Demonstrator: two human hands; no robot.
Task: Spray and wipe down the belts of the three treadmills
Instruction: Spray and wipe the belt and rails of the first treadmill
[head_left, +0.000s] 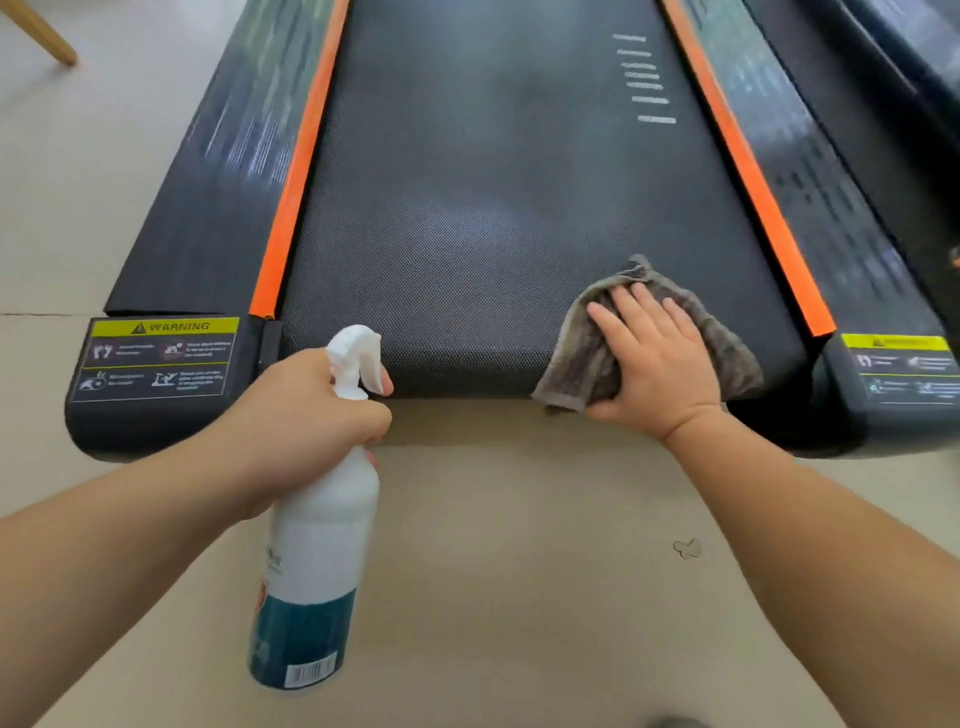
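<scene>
Reaches in from the near left with a bare forearm, left hand (311, 410) clamped round the neck of the spray bottle (319, 545), one finger hooked over the trigger, nozzle aimed toward the far side. Holds the bottle roughly upright over the floor (519, 571), just near of the belt (467, 234). Presses the right hand (660, 358) flat, fingers straight and slightly spread, on the cloth (571, 358) at the near right corner of the belt, wrist bent back, forearm coming in from the near right. Hands well apart.

Middle of the cloth hidden under the right palm. Bottle's neck and most of the trigger hidden inside the left fist. Small print on the bottle's label too blurred to read, only a barcode near the base plain. Far end of the treadmill cut off by the top edge. A second dark machine (909, 62) at the far right, seen only in part. Warning sticker (161, 358) at the near left corner legible only as far as the word WARNING.

Belt black, with a fine dotted weave and short white dashes (644, 78) at the far right. Orange strips (296, 171) along both sides, dark side rails (218, 171) beyond them. Cloth grey-brown, ribbed and crumpled, one edge hanging over the belt's near end. Bottle a white plastic cylinder with a teal band low down. Floor pale and smooth. Slanted wooden leg (41, 31) at the far left.
</scene>
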